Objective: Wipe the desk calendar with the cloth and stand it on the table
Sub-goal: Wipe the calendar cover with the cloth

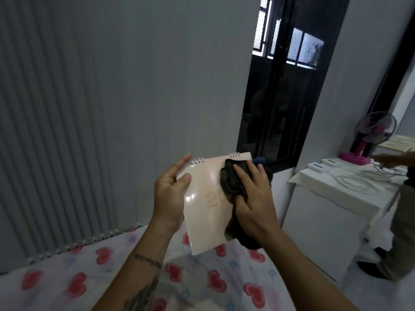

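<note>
A pale pink desk calendar (207,212) with white spiral rings along its top edge is held up in the air above the table. My left hand (171,194) grips its left edge, thumb on the glossy front. My right hand (252,196) presses a dark bunched cloth (233,180) flat against the calendar's upper right part, and the cloth's tail hangs down behind the lower right corner. Faint embossed digits show on the cover beside the cloth.
The table (67,279) below carries a white cover with red hearts. To the right stands a white cabinet (325,212) with cables, small white boxes and a pink fan (372,135). Another person (402,221) stands at the far right. A dark window (276,86) is behind.
</note>
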Available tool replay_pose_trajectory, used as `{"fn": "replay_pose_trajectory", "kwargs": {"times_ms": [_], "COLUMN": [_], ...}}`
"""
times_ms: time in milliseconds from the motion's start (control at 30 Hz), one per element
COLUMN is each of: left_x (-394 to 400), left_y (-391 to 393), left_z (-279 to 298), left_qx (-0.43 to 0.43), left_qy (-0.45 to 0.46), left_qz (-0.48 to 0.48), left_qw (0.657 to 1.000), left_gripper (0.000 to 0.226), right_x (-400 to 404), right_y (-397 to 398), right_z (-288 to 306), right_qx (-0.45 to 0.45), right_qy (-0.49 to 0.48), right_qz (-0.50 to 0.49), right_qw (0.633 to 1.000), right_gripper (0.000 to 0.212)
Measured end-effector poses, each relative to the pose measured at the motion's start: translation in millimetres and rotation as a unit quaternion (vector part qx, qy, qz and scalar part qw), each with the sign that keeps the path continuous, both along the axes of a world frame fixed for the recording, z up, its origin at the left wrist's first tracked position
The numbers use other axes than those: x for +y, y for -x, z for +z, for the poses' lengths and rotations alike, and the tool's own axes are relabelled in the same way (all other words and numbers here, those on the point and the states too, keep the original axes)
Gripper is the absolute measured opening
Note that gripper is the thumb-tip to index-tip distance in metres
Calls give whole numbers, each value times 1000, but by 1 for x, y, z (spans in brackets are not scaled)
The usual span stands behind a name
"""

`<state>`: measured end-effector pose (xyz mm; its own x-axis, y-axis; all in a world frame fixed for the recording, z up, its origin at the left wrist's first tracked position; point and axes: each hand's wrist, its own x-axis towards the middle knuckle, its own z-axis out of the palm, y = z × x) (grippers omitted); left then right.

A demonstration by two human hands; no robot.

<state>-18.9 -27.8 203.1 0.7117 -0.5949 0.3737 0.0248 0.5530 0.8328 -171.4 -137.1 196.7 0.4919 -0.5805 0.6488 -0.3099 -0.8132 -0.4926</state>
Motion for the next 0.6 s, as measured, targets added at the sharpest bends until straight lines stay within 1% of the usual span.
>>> {"fn": "replay_pose_trajectory", "kwargs": {"times_ms": [100, 167, 267, 367, 500, 600], "left_x": [4, 4, 1, -4, -9, -14], "left_y": [2, 5, 7, 7, 5, 10], "left_z": [-1, -6, -10, -14, -21, -32], "left_qx": [-36, -39, -37, -12, 18, 28], "left_qy": [-4, -3, -19, -26, -34, -69], "left_qz": [31, 43, 81, 99, 132, 150], "left_qw": [999, 998, 996, 995, 990, 986], "left_gripper": [48, 49, 39, 29, 33, 36], "right_x": [4, 7, 9, 3, -6, -9], "right_y": [3, 5, 5, 10, 16, 17], "right_z": [-6, -8, -6, -2, -4, -9], "right_qx": [-11, -17, -25, -40, -28, -14], "right_qy": [-8, -12, -10, -8, -39, -46], "right_qz": [9, 12, 12, 2, 24, 13], "right_qw": [1000, 1000, 1000, 999, 999, 999], "right_gripper": [63, 62, 61, 59, 55, 53]}}
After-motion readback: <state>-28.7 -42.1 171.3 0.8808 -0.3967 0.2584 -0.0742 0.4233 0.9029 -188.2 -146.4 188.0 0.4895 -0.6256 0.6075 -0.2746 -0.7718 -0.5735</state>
